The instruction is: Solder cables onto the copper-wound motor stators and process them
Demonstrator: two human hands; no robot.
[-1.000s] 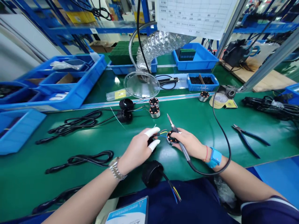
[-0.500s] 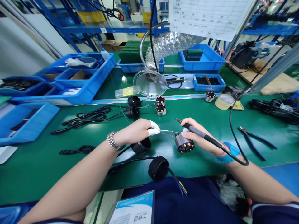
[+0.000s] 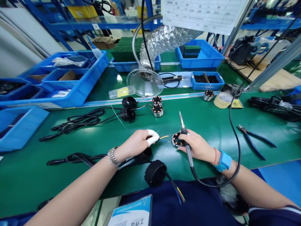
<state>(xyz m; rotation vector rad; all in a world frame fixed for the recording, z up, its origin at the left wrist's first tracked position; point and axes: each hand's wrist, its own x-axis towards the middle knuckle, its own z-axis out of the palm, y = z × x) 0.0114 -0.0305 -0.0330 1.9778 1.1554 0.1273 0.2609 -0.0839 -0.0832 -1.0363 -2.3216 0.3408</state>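
Observation:
My left hand (image 3: 137, 142), with white finger cots on the thumb and forefinger, pinches a cable's wires (image 3: 164, 137) whose yellow and blue ends point right. Beneath it stands a black round housing (image 3: 144, 154). My right hand (image 3: 199, 147) holds a soldering iron (image 3: 189, 153), tip pointing up and away, together with a motor stator (image 3: 175, 140) showing copper windings. The wire ends lie just left of the stator and look apart from it. Nearer my body is another black housing (image 3: 155, 173) with stripped coloured wires (image 3: 178, 191).
Two stators (image 3: 157, 110) wired to black housings (image 3: 128, 114) stand beyond my hands. Cutting pliers (image 3: 251, 141) and a tape roll (image 3: 223, 99) lie right. A fume funnel (image 3: 145, 83) hangs at the back. Blue bins (image 3: 88, 83) line the left. The iron's cord (image 3: 238, 135) loops over my right forearm.
My right hand has turned the stator, its wound face now towards me, and swung the iron's tip upright and away. The wires, earlier reaching the stator, now end short of it.

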